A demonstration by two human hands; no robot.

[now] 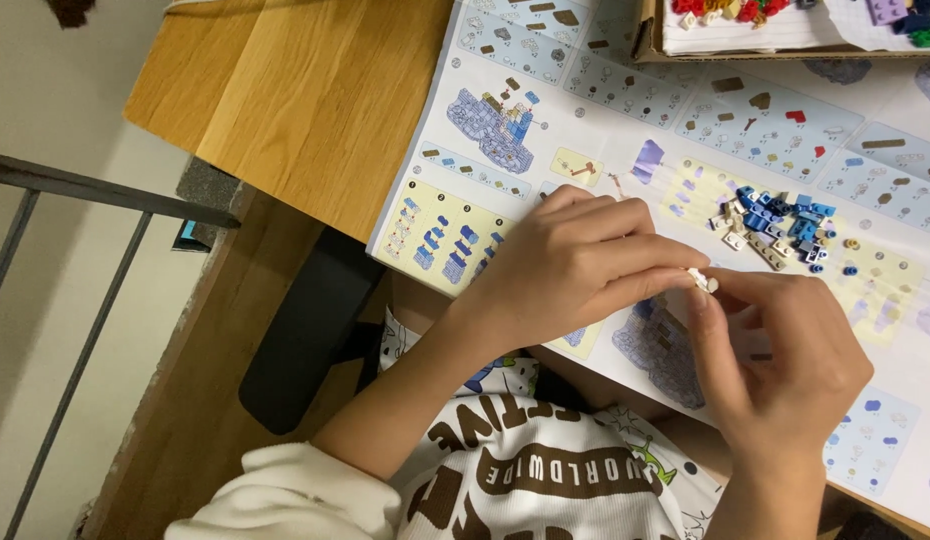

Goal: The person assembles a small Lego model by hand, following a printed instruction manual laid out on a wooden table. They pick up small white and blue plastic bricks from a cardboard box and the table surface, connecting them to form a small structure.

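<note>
My left hand (575,262) and my right hand (780,365) meet over a large printed building-instruction sheet (685,120) on a wooden table (285,90). Both pinch a tiny white brick piece (702,281) between thumb and fingertips, the left from the left side, the right from below. A small pile of blue, grey and beige bricks (780,225) lies on the sheet just beyond my fingertips.
A cardboard tray (765,35) with red, purple and green bricks sits at the top edge. A dark metal railing (85,190) crosses the left side above the floor. My printed white shirt (525,470) fills the bottom.
</note>
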